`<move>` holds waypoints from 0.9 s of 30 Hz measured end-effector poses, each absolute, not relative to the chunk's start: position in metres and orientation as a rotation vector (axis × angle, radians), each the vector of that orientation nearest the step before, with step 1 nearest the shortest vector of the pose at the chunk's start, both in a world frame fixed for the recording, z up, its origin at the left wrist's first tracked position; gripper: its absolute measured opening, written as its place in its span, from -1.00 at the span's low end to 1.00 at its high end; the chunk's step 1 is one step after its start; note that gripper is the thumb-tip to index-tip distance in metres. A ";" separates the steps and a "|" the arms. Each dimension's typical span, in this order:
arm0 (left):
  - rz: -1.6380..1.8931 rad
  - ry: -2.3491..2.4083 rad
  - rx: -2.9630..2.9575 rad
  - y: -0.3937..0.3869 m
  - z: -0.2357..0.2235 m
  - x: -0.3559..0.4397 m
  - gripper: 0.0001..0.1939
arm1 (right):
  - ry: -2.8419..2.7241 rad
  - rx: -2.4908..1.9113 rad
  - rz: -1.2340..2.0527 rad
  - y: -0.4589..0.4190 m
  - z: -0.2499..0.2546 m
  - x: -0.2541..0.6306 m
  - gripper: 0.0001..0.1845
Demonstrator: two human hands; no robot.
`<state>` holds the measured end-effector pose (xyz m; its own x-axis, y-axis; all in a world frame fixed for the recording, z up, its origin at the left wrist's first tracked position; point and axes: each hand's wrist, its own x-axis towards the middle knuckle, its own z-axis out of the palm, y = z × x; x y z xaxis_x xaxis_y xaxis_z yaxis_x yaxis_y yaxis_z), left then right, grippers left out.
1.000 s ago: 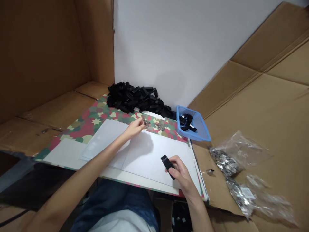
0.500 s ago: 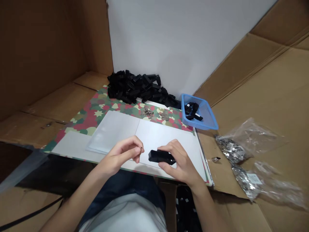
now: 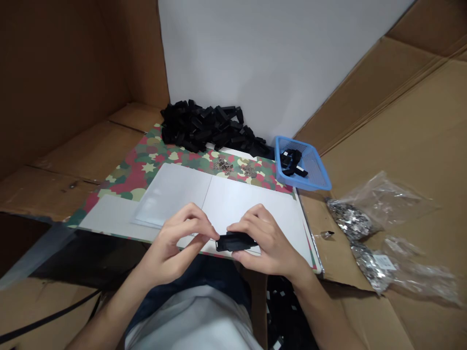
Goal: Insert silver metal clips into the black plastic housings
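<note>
My right hand (image 3: 268, 238) is shut on a black plastic connector housing (image 3: 233, 241), held low over the white board (image 3: 251, 218). My left hand (image 3: 178, 243) has its fingertips pinched together at the housing's left end. A tiny metal piece seems to sit in that pinch, but the fingers hide it. Two small piles of metal terminals (image 3: 223, 166) lie on the camouflage-patterned mat (image 3: 138, 170), beyond both hands.
A heap of black connector housings (image 3: 204, 127) lies against the white wall (image 3: 270, 63). A blue mesh basket (image 3: 301, 164) holds several more. Clear plastic bags of metal terminals (image 3: 352, 218) rest on the cardboard (image 3: 401, 136) to the right. My lap lies below the board's front edge.
My left hand has moved right, up to the housing's left end. The housing has shifted left and lower in my right hand. The whole view has shifted slightly.
</note>
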<state>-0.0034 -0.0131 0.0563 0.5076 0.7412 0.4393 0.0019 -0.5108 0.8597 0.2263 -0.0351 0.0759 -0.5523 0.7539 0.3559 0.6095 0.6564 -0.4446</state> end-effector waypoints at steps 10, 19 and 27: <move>0.876 0.610 2.044 -0.020 0.064 -0.006 -0.70 | -2.421 -1.055 0.336 -0.035 0.086 0.225 -0.79; 0.929 0.638 2.323 -0.031 0.065 -0.012 -0.73 | -2.437 -0.999 0.337 -0.038 0.092 0.223 -0.80; 1.065 0.703 2.489 -0.037 0.064 -0.013 -0.65 | -2.451 -0.944 0.352 -0.037 0.097 0.222 -0.79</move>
